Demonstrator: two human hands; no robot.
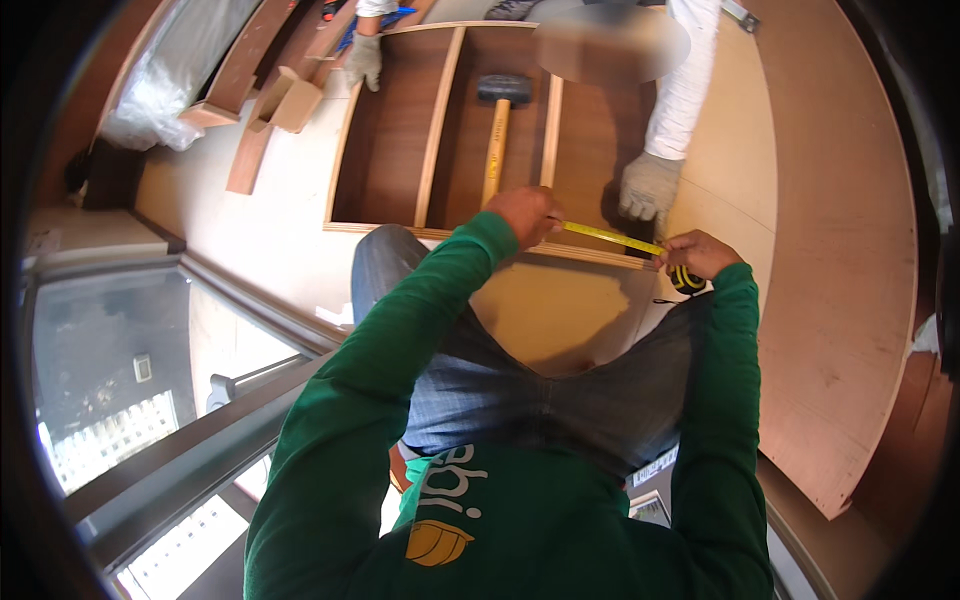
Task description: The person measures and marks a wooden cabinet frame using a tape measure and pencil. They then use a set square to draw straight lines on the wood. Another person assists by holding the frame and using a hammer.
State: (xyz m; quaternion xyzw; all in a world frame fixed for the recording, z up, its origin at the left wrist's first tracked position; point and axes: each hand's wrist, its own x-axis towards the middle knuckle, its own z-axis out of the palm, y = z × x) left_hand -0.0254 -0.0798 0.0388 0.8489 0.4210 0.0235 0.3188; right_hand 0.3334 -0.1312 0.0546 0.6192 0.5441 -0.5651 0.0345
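Observation:
A yellow tape measure [612, 237] is stretched along the near edge of a wooden cabinet frame [437, 130] with two dividers. My left hand [525, 215] is closed on the blade's end, close to the right divider. At the frame's near right corner, my right hand [702, 253] grips the blade beside the black-and-yellow case, which hangs below the fingers. A rubber mallet [497, 140] with a black head and a wooden handle lies in the middle compartment, its handle's end close to my left hand.
Across the frame, a co-worker's gloved hands [651, 187] rest at its left and right sides. A long curved-looking wooden panel [835, 250] lies at the right. Boards, a small open cardboard box [297, 100] and plastic wrap [170, 85] are at the far left. A glass panel [110, 350] stands at the left.

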